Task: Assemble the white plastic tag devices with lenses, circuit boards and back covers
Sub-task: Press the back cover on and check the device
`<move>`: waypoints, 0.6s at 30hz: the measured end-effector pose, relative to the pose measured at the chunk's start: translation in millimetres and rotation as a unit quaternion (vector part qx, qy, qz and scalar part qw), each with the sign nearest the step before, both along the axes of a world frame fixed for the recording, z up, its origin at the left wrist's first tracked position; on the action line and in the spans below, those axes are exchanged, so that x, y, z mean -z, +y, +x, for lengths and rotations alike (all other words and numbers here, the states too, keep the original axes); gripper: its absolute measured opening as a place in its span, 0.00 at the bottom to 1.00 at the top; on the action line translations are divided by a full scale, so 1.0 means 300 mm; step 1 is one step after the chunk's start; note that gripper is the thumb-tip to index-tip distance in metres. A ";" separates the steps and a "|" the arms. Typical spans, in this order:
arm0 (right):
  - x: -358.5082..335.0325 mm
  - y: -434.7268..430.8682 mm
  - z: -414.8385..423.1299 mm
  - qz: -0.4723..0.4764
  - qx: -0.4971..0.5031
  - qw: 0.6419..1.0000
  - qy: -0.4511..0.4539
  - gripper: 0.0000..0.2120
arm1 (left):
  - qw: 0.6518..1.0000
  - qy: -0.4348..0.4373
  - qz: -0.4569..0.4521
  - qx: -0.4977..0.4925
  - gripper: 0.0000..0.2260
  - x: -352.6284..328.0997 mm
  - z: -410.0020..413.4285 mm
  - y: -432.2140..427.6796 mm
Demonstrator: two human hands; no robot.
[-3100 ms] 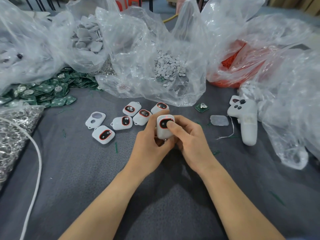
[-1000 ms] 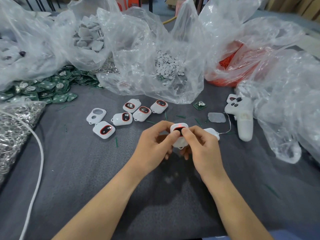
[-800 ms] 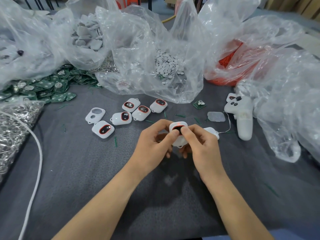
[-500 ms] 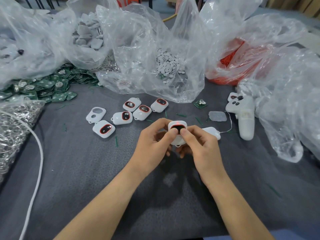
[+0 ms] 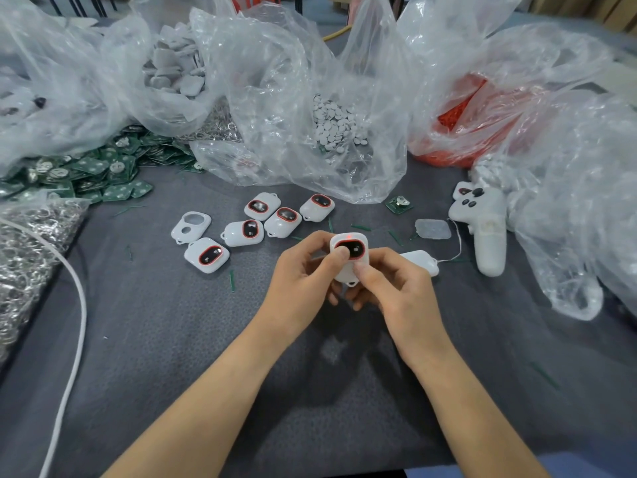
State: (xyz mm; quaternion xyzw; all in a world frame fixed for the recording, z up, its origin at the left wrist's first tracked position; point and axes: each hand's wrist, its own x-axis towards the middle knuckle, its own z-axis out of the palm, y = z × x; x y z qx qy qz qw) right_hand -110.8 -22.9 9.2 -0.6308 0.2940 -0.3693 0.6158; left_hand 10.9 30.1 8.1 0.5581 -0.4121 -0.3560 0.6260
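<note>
White tag device (image 5: 355,251), lens maybe thumb-pressed, in curled left (image 5: 300,281) and right (image 5: 396,288) hands.

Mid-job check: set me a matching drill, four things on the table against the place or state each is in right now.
Things
1. tag device
2. empty front shell
3. lone circuit board
4. white controller

Place or state
A. white, lying flat, window hole with no lens in it
B. gripped between the left hand and right hand, off the grey cloth
C. farthest right of the four, dark buttons on top
D. green, lying alone with a round metal part on it

Pairs: 1-B, 2-A, 3-D, 4-C
</note>
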 end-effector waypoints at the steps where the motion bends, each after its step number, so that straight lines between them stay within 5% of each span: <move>1: 0.001 0.002 0.000 -0.004 -0.003 1.000 0.003 0.04 | 1.000 0.007 -0.001 0.000 0.08 -0.001 0.001 0.001; 7: 0.002 0.006 0.002 -0.024 -0.008 0.999 0.021 0.03 | 1.000 -0.014 -0.003 0.006 0.01 0.008 0.000 0.000; 18: 0.004 0.003 0.002 -0.037 0.012 0.999 0.032 0.03 | 1.000 -0.020 -0.015 0.016 0.02 0.020 0.005 -0.010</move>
